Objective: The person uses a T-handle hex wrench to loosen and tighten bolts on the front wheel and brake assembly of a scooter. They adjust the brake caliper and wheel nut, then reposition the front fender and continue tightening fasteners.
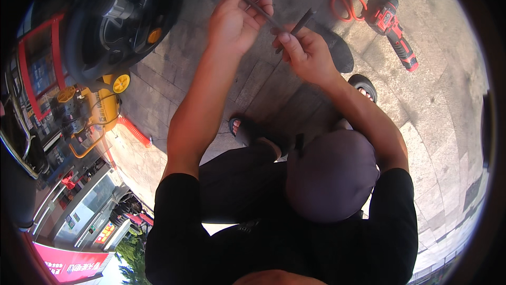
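Observation:
My left hand (241, 20) is raised at the upper middle, its thumb and fingers around one end of a thin dark strip (262, 11). The strip slants down to my right hand (306, 53), where its other end meets the fingertips. Between thumb and fingers, my right hand also grips a short, dark bar-like piece (305, 21) that crosses the strip. What that piece is cannot be made out. Both hands are above the paving, near a black vehicle with a wheel (91, 47) at the upper left.
Red-handled scissors (348, 6) and a red and black cordless drill (389, 22) lie on the paving (427, 87) at right. A yellow air compressor (101, 105) with a red coiled hose (135, 131) stands at left. My sandalled feet and bent knee (332, 176) are below my hands.

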### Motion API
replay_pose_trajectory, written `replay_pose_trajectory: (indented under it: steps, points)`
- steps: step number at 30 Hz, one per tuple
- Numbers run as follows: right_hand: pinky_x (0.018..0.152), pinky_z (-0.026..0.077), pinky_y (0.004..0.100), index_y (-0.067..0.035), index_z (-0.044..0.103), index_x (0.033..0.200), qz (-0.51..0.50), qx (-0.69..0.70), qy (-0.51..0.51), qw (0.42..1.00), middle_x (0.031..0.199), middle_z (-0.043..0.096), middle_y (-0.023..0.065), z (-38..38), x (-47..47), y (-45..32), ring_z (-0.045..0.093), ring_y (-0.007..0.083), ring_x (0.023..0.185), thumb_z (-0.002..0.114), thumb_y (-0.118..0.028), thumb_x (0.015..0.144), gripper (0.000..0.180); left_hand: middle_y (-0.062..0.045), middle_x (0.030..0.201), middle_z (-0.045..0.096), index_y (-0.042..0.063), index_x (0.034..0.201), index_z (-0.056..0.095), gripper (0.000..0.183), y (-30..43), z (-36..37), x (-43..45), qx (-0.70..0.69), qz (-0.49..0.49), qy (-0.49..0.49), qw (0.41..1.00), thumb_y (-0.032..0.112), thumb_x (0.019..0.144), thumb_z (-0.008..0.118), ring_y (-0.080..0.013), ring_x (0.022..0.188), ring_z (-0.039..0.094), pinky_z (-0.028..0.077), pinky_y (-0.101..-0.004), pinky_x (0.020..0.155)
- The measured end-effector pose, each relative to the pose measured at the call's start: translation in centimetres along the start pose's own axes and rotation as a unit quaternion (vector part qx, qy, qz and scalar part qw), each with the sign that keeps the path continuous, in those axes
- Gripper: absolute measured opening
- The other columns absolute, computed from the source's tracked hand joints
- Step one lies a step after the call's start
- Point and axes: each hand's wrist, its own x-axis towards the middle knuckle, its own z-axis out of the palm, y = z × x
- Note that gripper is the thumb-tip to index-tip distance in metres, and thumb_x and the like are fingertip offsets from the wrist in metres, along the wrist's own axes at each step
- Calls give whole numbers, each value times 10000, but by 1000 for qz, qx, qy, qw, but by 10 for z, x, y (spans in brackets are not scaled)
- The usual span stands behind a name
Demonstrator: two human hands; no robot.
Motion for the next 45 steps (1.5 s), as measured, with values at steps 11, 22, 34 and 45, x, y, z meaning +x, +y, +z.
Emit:
replay_pose_trajectory:
  steps: [11, 22, 34, 45]
  points:
    - [633, 496, 309, -38, 597, 1197, -62, -178, 1, 982, 806, 653, 79, -3, 12, -7, 619, 155, 668, 567, -133, 928, 287, -252, 1200, 563, -80, 1304, 451, 660, 114, -76, 50, 679, 470, 231, 514, 276, 822, 727, -368, 1021, 622, 474, -398, 946]
    - [658, 499, 301, -28, 595, 1238, -29, -109, -6, 994, 758, 629, 67, -11, 10, -9, 617, 157, 686, 532, -76, 915, 333, -231, 1153, 599, -36, 1205, 517, 571, 112, -83, 52, 671, 434, 256, 544, 247, 772, 758, -393, 1064, 597, 462, -420, 936]
    - [514, 444, 250, -43, 606, 1220, 67, 50, -36, 996, 856, 635, 37, -10, 18, -3, 529, 119, 570, 464, -128, 1009, 269, -145, 1013, 667, -4, 1118, 588, 331, 47, -52, 21, 437, 263, 123, 852, 259, 925, 644, -132, 667, 572, 469, -261, 636]
    - [604, 510, 337, -33, 550, 1058, -133, -270, 124, 946, 888, 589, 109, -36, 1, 1, 618, 237, 724, 811, -229, 761, 441, -174, 906, 660, 36, 1008, 591, 233, -4, -9, 3, 88, -7, -76, 993, 229, 1021, 461, -135, 622, 477, 385, -254, 557]
